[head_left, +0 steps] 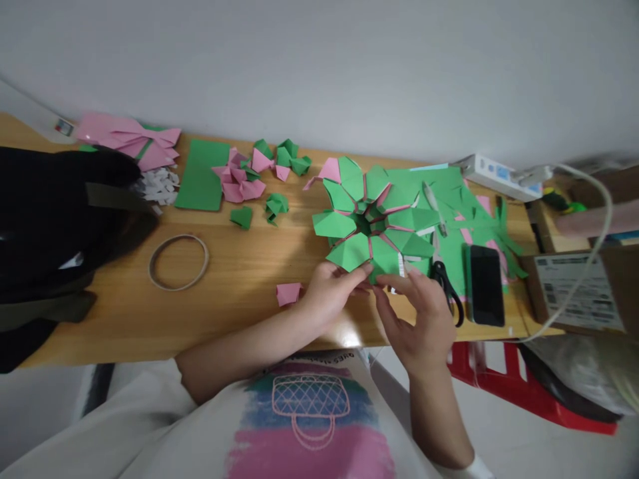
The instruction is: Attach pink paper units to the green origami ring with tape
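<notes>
A green and pink folded-paper flower point(349, 251) with several petals around a dark open centre is held over the table. My left hand point(329, 289) grips its near edge, thumb on top and the other fingers partly hidden underneath. At the flower's nearest petal, the thumb and forefinger of my right hand point(419, 313) pinch the green paper. One pink folded piece point(288, 294) lies just left of my left hand. Green folded pieces point(276, 206) and a cluster of pink ones point(239, 179) rest farther left.
A tape ring point(178, 263), green sheet point(202, 174) and black bag point(60, 233) are on the left. Scissors point(449, 293), a phone point(486, 286), paper scraps point(462, 213) and a power strip point(499, 176) are on the right, beside a cardboard box point(579, 289).
</notes>
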A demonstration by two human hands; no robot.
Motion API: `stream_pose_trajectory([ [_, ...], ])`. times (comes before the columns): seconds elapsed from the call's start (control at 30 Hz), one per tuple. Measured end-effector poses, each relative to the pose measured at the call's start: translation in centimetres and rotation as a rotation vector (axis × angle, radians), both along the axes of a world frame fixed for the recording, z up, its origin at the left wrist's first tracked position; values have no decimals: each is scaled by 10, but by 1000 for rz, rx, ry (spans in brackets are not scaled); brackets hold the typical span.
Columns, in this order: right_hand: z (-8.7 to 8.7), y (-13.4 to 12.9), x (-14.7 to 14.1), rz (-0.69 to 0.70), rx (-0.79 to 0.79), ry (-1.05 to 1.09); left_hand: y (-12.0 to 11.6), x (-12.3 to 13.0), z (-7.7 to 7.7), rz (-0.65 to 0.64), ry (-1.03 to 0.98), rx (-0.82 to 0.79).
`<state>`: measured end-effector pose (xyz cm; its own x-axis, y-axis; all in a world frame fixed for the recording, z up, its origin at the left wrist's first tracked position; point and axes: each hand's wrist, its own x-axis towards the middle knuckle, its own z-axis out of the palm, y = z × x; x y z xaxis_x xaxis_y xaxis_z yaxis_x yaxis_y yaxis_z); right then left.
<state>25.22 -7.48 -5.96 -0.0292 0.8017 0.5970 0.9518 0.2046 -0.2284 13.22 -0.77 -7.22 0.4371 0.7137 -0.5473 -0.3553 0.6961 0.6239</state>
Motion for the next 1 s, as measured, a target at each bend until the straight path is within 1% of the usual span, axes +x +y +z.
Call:
stream_pose_trajectory([
  [0.07,0,1,1,12,-2,33,0,0,0,-4,-12,-13],
  [0.17,1,2,-2,2,-44,163,0,0,1,-16,-44,-29],
  [0.27,4,3,-8,-82,-52,279,0,-1,0,-33,-88,-3],
  [0.37,6,5,-17,-189,-31,341,0,-1,-2,-51,-101,-6],
  [0.47,5,7,-21,-247,-20,335,0,-1,-5,-57,-97,-39],
  [0.63,1,7,-19,-273,-63,261,1,0,-4,-61,-116,-36],
  [0.83,-4,7,-19,-291,-28,235,0,1,-6,-45,-128,-26],
  [1.0,-2,9,-22,-367,-48,227,-2,0,-7,-60,-197,-17],
])
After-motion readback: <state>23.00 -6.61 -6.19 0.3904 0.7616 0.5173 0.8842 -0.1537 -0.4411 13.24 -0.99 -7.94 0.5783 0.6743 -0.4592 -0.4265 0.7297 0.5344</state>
